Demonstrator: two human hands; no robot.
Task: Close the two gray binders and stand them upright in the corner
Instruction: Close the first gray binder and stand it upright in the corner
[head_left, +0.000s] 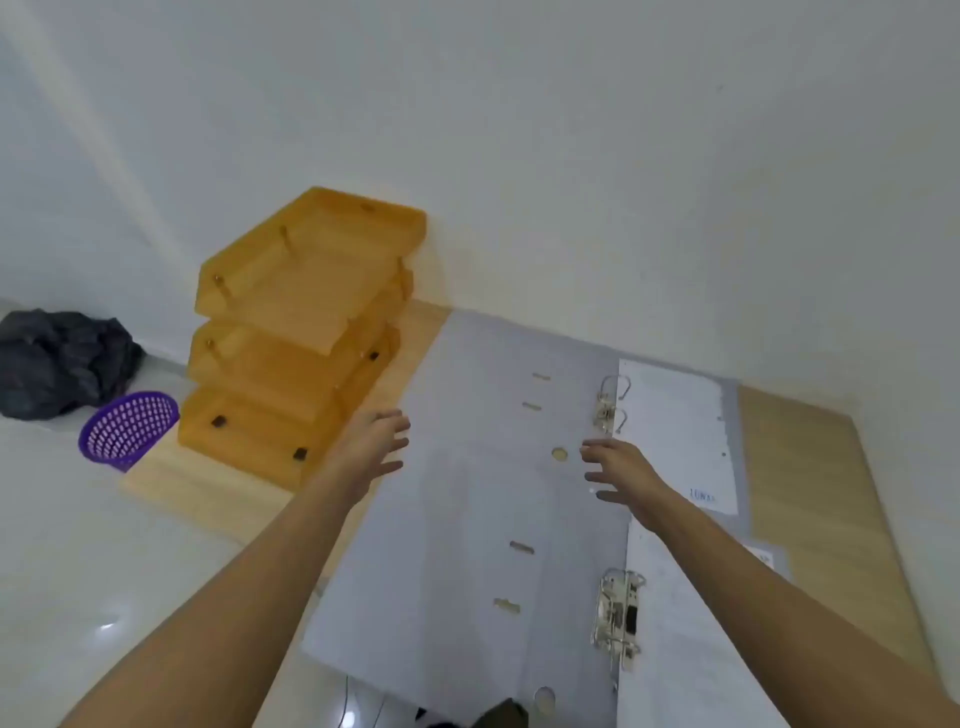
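Observation:
Two gray binders lie open and flat on the wooden desk, one behind the other. The far binder reaches the wall, with its metal ring clip and white paper on its right half. The near binder hangs over the desk's front edge, and its ring clip stands at its spine. My left hand hovers with spread fingers over the far binder's left edge. My right hand hovers with fingers apart near the far binder's spine hole. Neither hand holds anything.
A stack of three orange letter trays stands at the desk's left end against the wall. A purple mesh basket and a black bag lie on the white floor to the left. White walls meet behind the desk.

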